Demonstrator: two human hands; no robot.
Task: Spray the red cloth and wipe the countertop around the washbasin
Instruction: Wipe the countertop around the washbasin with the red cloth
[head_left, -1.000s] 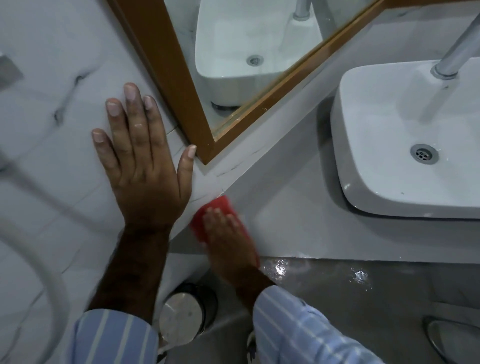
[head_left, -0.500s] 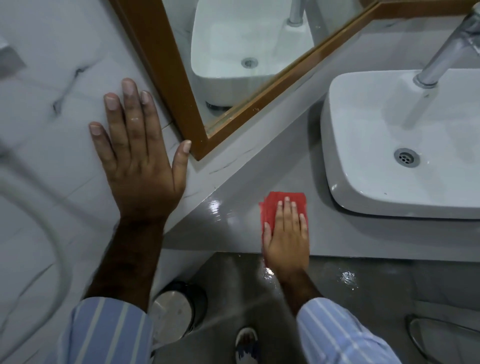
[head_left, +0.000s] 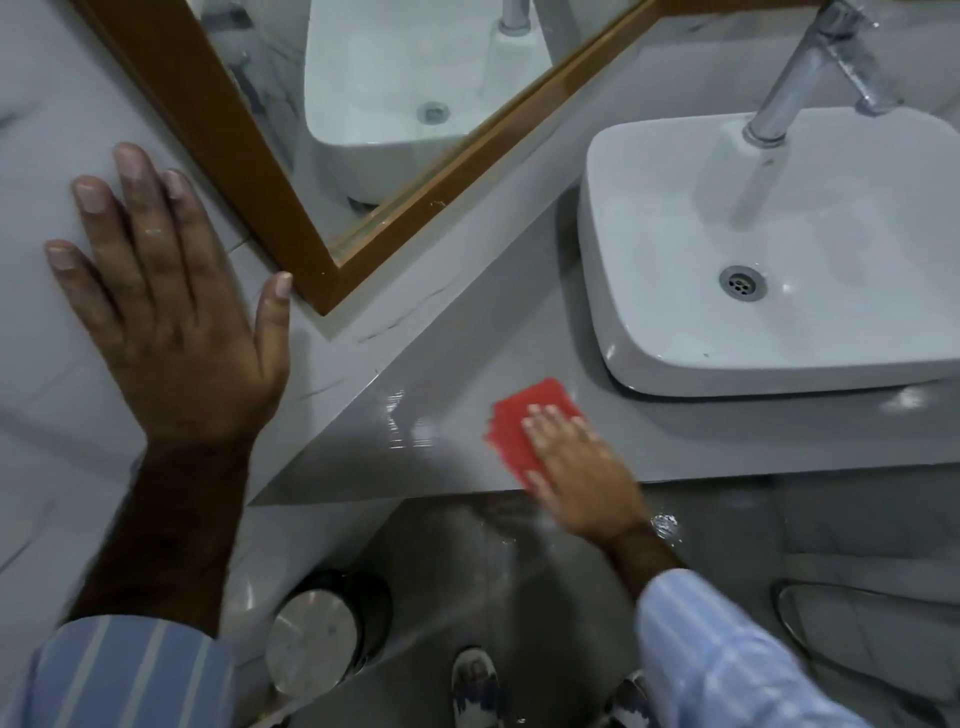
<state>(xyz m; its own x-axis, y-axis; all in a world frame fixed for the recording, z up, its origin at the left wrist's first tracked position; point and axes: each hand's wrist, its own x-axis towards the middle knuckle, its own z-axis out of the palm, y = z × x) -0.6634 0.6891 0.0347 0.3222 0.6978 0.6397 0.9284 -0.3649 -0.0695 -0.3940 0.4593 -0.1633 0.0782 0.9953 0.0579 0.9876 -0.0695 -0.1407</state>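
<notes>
A folded red cloth (head_left: 522, 421) lies flat on the grey countertop (head_left: 467, 358), left of the white washbasin (head_left: 779, 249) and close to the counter's front edge. My right hand (head_left: 582, 467) presses flat on the cloth, fingers stretched over its lower right part. My left hand (head_left: 166, 312) rests flat with spread fingers on the white marble wall at the left, holding nothing. A wet sheen shows on the countertop left of the cloth. No spray bottle is in view.
A wood-framed mirror (head_left: 249, 171) leans across the top left, its corner near my left thumb. A chrome tap (head_left: 800, 78) rises behind the basin. Below the counter stand a steel-lidded bin (head_left: 317, 644), my shoes (head_left: 475, 686) and a wet grey floor.
My right hand has slid the red cloth from the counter's left corner by the wall rightwards, towards the basin. My left hand has stayed flat on the wall.
</notes>
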